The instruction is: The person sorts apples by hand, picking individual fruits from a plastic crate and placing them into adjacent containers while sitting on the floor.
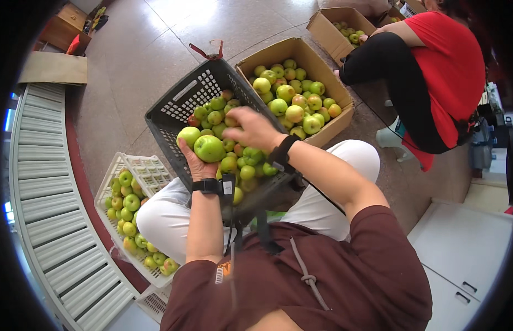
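Observation:
A black plastic crate full of green apples tilts between my knees. Over its left side my left hand is closed around a large green apple. A second green apple rests at the same hand's fingertips, just beyond the first. My right hand reaches in above the apples in the middle of the crate, its fingers pointing left. Motion smears those fingers, so whether they grip an apple is unclear. Smaller apples, green with some red blush, lie beneath both hands.
A cardboard box of apples stands beyond the crate to the right. At my left is a white plastic crate with more apples, next to a roller conveyor. A person in red sits at the far right by another apple box.

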Motion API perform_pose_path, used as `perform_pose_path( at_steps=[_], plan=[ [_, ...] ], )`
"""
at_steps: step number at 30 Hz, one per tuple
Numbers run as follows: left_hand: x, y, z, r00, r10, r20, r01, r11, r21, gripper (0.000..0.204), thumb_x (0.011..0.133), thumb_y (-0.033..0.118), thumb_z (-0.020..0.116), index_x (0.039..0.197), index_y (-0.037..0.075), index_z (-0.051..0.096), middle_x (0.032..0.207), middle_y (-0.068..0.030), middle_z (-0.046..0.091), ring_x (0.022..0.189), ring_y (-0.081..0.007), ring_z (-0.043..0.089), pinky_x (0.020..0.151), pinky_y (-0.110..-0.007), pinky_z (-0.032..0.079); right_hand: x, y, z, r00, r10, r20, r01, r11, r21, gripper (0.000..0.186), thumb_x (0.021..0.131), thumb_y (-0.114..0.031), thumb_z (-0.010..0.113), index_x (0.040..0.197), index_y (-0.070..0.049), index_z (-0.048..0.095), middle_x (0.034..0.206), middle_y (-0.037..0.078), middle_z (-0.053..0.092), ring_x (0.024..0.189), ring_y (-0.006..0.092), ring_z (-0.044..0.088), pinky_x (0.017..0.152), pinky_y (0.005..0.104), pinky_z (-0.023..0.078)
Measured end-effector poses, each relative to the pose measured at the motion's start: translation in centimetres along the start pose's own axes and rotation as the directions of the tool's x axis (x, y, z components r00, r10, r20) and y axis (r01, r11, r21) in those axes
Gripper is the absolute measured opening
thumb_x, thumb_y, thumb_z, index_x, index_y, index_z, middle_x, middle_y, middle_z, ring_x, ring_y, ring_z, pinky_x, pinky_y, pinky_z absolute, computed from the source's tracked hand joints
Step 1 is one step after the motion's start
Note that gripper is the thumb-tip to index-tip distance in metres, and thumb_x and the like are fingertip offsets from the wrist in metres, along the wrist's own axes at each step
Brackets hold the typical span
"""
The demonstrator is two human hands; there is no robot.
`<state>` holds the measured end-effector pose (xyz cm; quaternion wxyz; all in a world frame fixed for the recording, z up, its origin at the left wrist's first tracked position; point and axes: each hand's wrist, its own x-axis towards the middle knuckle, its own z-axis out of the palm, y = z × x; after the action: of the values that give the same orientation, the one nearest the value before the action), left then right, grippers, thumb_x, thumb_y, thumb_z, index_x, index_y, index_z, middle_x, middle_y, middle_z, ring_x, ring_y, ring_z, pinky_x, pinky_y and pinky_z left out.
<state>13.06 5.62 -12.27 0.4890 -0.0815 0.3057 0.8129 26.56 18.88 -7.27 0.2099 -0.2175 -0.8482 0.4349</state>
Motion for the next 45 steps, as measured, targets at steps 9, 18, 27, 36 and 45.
perform_pose_path(
  at_steps=[9,18,27,36,45],
  plan=[
    [-5.6,-0.1,6.7,0.989,0.003,0.149,0.006,0.998,-0.057,0.051,0.077,0.047,0.064,0.112,0.012,0.053,0.119,-0.0102,0.052,0.114,-0.0271,0.047,0.095,-0.054,0.036,1.7,-1.2,-5.9,0.892,0.047,0.450,-0.134,0.977,0.163,0.062,0.062,-0.029,0.077,0.111,-0.003,0.049,0.091,0.010,0.061,0.081,0.0176,0.061,0.071,0.0295,0.050],
    [-6.3,0.9,4.0,0.995,-0.027,0.092,0.012,0.986,0.168,0.046,0.077,0.014,0.063,0.120,0.010,0.044,0.115,-0.0153,0.052,0.106,-0.0280,0.053,0.081,-0.042,0.050,1.1,19.3,-16.9,0.777,0.625,-0.071,-0.603,0.707,-0.370,0.070,0.056,-0.035,0.077,0.112,-0.004,0.049,0.097,0.015,0.061,0.082,0.0237,0.063,0.059,0.0322,0.052],
    [-5.4,-0.4,5.1,0.994,-0.111,0.019,0.105,0.975,0.198,0.053,0.074,0.006,0.061,0.121,0.014,0.038,0.114,-0.0117,0.049,0.100,-0.0290,0.054,0.074,-0.039,0.052,-0.1,24.6,-14.4,0.736,0.673,-0.079,-0.625,0.630,-0.462,0.080,0.063,-0.033,0.074,0.130,-0.009,0.037,0.112,0.025,0.055,0.104,0.0352,0.055,0.088,0.0399,0.045],
    [-5.0,-1.2,3.9,0.992,-0.124,-0.015,0.124,0.977,0.176,0.044,0.082,0.013,0.059,0.121,0.014,0.039,0.113,-0.0117,0.049,0.099,-0.0293,0.055,0.072,-0.038,0.052,0.4,25.4,-13.1,0.874,0.476,-0.100,-0.446,0.701,-0.556,0.043,0.080,-0.018,0.060,0.119,-0.003,0.051,0.107,0.021,0.059,0.099,0.0342,0.058,0.085,0.0364,0.046],
    [-4.5,-2.1,2.7,0.985,-0.169,0.043,0.163,0.979,0.125,0.043,0.092,0.034,0.046,0.127,0.012,0.036,0.119,-0.0128,0.049,0.103,-0.0291,0.054,0.081,-0.040,0.049,4.1,2.3,-4.8,0.947,-0.115,0.298,0.061,0.981,0.184,0.040,0.078,-0.021,0.068,0.112,-0.004,0.054,0.090,0.009,0.063,0.077,0.0154,0.060,0.070,0.0301,0.049]
  ],
)
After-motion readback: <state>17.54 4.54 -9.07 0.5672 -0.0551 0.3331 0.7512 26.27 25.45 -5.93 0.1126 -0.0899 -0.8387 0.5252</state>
